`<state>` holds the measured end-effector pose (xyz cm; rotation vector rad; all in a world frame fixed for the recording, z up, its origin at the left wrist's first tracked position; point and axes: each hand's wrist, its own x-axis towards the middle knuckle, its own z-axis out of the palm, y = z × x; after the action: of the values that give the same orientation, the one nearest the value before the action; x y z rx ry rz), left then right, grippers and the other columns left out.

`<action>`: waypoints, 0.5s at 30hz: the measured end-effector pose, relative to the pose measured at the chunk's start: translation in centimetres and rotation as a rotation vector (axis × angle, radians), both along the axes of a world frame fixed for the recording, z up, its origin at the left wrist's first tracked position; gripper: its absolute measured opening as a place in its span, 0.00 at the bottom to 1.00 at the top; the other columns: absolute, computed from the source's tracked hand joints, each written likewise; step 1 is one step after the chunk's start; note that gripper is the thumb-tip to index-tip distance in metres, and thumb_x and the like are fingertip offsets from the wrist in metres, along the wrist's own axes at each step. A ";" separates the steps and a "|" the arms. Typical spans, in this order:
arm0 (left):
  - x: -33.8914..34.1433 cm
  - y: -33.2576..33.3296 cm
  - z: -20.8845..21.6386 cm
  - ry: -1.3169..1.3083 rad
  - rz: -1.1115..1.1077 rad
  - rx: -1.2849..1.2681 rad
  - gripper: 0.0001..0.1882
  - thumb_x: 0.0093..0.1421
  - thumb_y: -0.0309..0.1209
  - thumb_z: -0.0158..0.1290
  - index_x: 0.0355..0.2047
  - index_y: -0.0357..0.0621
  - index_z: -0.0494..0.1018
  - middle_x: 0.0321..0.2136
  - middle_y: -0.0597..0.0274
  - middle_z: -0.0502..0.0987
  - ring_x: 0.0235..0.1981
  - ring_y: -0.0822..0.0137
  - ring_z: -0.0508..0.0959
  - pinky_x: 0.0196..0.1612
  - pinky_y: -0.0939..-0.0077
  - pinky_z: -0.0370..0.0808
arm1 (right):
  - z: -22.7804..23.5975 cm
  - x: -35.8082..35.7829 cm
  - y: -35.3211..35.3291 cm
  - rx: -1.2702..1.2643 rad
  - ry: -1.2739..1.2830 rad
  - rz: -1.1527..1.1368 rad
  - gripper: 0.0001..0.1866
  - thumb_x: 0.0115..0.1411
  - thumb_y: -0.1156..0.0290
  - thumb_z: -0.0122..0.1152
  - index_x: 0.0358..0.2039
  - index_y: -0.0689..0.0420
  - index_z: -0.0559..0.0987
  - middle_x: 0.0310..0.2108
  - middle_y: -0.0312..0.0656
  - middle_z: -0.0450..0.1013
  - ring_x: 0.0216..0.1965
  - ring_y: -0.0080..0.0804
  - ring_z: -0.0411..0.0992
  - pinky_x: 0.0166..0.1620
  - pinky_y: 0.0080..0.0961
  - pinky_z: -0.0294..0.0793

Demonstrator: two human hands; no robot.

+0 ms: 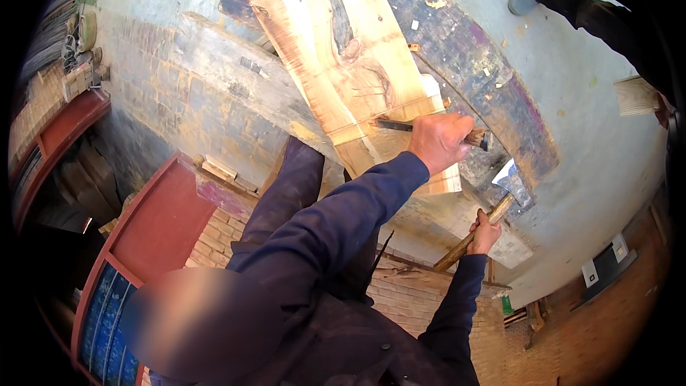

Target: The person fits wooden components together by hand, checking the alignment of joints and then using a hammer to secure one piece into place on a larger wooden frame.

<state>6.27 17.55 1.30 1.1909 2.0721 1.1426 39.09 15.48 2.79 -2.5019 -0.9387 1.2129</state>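
My left hand (441,139) is closed around a chisel (395,126). The chisel's dark blade points left, its tip at a cross line cut in the pale board, and its wooden handle end shows right of the fist. This thick wooden board (300,36) has a dark knot hollow and a rough bark-like edge. My right hand (484,234), lower and to the right, grips the wooden handle of a hatchet (509,204). The hatchet's metal head with a bright edge is beyond the hand, apart from the chisel handle.
Under the board are a worn grey plank (236,57) and a dark, paint-stained wooden bench top (493,64). Wood chips lie scattered about. At the upper right are another person's dark-clothed leg (586,14) and a cut timber end (636,95). A red-framed structure (161,221) stands at lower left.
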 end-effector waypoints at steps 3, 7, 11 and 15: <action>-0.4 -0.1 0.0 0.001 0.032 -0.031 0.16 0.44 0.30 0.69 0.25 0.49 0.69 0.19 0.62 0.73 0.22 0.56 0.79 0.23 0.61 0.71 | 2.3 -3.2 -1.0 0.288 -0.181 0.072 0.11 0.60 0.73 0.71 0.34 0.61 0.75 0.22 0.36 0.71 0.17 0.23 0.67 0.21 0.23 0.68; -0.4 0.5 0.5 -0.005 0.041 -0.037 0.15 0.45 0.30 0.68 0.24 0.49 0.70 0.19 0.61 0.73 0.22 0.56 0.79 0.22 0.60 0.71 | 4.6 -6.8 0.6 0.352 -0.011 0.122 0.09 0.64 0.73 0.68 0.34 0.61 0.75 0.24 0.36 0.71 0.20 0.21 0.67 0.22 0.22 0.67; -0.5 0.9 -0.1 0.009 0.115 -0.041 0.16 0.46 0.31 0.68 0.23 0.48 0.68 0.19 0.60 0.73 0.22 0.55 0.79 0.22 0.61 0.70 | 8.0 -11.7 4.2 0.092 0.284 0.241 0.08 0.66 0.73 0.67 0.33 0.59 0.75 0.20 0.32 0.68 0.17 0.16 0.62 0.21 0.17 0.61; -1.3 0.8 0.2 -0.040 0.136 0.012 0.16 0.47 0.31 0.68 0.22 0.48 0.68 0.17 0.60 0.72 0.20 0.55 0.78 0.22 0.61 0.69 | 9.5 -14.4 5.5 0.315 -0.002 0.325 0.08 0.67 0.73 0.66 0.33 0.60 0.76 0.22 0.34 0.72 0.19 0.16 0.65 0.23 0.15 0.63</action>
<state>4.98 18.33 1.51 1.0375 2.1456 1.2321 24.73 20.93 12.33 -2.1610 -1.4544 1.0441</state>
